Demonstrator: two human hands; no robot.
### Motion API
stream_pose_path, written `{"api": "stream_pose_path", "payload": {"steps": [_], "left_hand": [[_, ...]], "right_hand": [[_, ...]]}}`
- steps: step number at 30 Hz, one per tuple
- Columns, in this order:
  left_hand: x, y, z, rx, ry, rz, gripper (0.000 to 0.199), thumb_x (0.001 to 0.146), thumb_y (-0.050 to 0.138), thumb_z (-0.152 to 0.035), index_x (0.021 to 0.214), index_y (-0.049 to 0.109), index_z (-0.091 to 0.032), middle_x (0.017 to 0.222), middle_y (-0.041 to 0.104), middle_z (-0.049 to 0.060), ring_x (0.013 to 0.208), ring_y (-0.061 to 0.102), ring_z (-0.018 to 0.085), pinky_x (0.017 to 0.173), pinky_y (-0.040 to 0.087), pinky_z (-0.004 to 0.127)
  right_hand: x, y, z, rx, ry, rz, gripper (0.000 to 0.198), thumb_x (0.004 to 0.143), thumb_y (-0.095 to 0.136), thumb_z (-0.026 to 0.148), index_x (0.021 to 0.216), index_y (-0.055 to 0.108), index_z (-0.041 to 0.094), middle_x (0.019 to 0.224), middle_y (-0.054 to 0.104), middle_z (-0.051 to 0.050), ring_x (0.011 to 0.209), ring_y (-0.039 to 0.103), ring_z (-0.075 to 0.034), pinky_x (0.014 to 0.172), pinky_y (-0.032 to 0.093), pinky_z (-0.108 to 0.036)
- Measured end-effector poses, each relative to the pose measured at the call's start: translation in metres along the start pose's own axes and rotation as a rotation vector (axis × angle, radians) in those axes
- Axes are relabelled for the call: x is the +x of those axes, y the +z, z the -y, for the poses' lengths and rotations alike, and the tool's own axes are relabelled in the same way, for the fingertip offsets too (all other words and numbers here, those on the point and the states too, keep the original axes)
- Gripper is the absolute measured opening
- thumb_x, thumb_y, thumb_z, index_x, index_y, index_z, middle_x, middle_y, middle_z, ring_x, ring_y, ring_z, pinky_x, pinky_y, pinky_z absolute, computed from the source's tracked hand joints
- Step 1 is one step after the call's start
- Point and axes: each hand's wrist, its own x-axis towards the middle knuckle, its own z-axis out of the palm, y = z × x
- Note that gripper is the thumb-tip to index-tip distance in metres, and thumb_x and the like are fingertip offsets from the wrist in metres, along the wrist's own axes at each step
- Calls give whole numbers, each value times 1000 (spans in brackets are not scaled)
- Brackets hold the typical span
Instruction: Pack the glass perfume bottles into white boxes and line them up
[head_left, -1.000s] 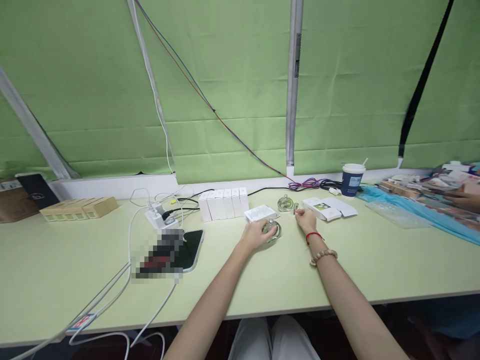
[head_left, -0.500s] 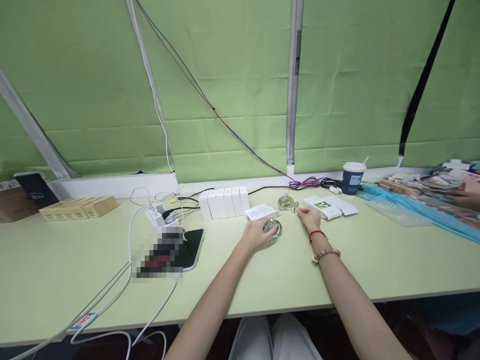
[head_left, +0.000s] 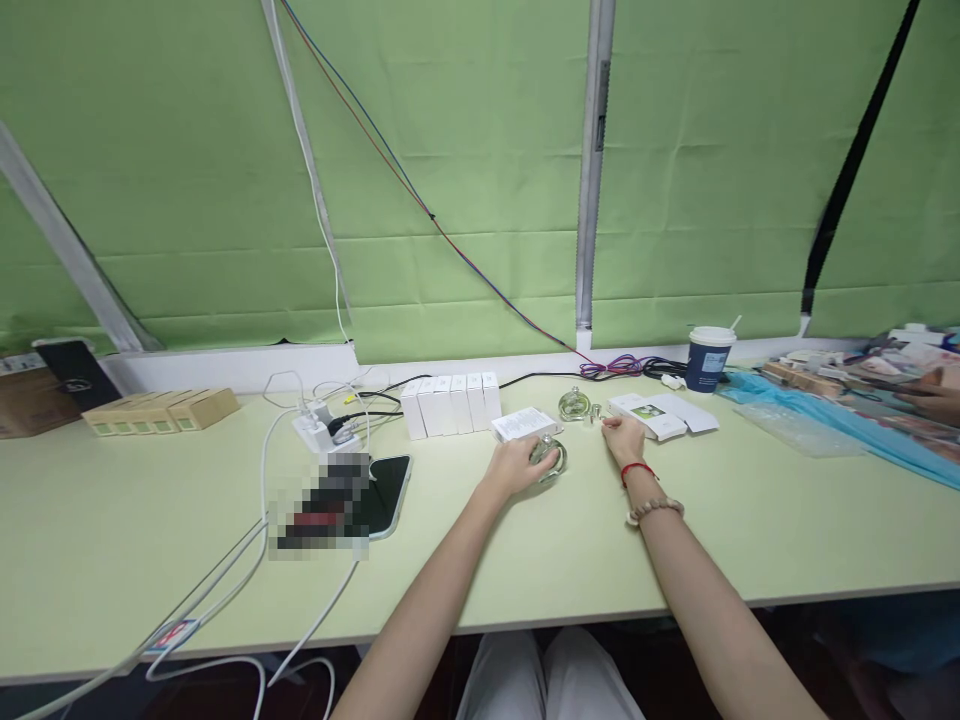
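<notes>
My left hand [head_left: 517, 466] is closed around a round clear glass bottle [head_left: 553, 460], resting it on the table. The bottle looks like a perfume bottle, its left side covered by my fingers. A second round bottle [head_left: 574, 404] with greenish liquid stands behind it. My right hand [head_left: 624, 440] has its fingertips drawn together beside a small clear cap [head_left: 595, 412]; what they pinch, if anything, is too small to make out. Just behind my left hand lies a white box [head_left: 525, 425]. Right of the second bottle is an opened, flattened white box [head_left: 658, 414] with a green picture.
White boxes [head_left: 450, 406] stand in a row at the back. A phone [head_left: 390, 495], a power strip [head_left: 315, 430] and cables occupy the left, with tan boxes [head_left: 161, 412] beyond. A lidded paper cup [head_left: 706, 360] stands back right; another person's hand [head_left: 937, 395] shows far right.
My right fingertips have shifted slightly right, away from the small clear cap. My left hand stays on the bottle. The whole view has shifted a little.
</notes>
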Motion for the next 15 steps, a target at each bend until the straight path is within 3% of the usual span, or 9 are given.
{"api": "stream_pose_path", "payload": {"steps": [5, 8, 12, 15], "left_hand": [[0, 1, 1, -13, 4, -12, 43, 83, 35, -53, 80, 63, -19, 65, 61, 2, 60, 54, 14, 55, 31, 24], [1, 1, 0, -8, 12, -14, 44, 83, 34, -53, 79, 62, -19, 65, 61, 2, 60, 54, 14, 54, 31, 24], [0, -2, -3, -18, 2, -9, 44, 83, 35, -53, 81, 63, -19, 66, 62, 2, 61, 55, 14, 56, 32, 24], [0, -3, -3, -30, -2, 2, 43, 83, 35, -53, 81, 63, -20, 68, 62, 2, 62, 55, 15, 57, 32, 24]], "right_hand": [[-3, -3, 8, 24, -53, -65, 29, 74, 47, 22, 93, 68, 17, 87, 65, -10, 76, 56, -22, 71, 42, -33], [-6, -3, 13, 91, -148, -91, 28, 73, 47, 25, 89, 68, 17, 97, 60, -9, 74, 55, -18, 71, 41, -31], [-9, 2, 14, 31, -233, 49, 24, 68, 48, 17, 76, 71, 22, 105, 54, -6, 82, 55, -16, 75, 41, -29], [-8, 7, 11, -33, -229, 93, 23, 68, 51, 18, 77, 71, 23, 106, 53, -6, 84, 55, -17, 78, 41, -31]]}}
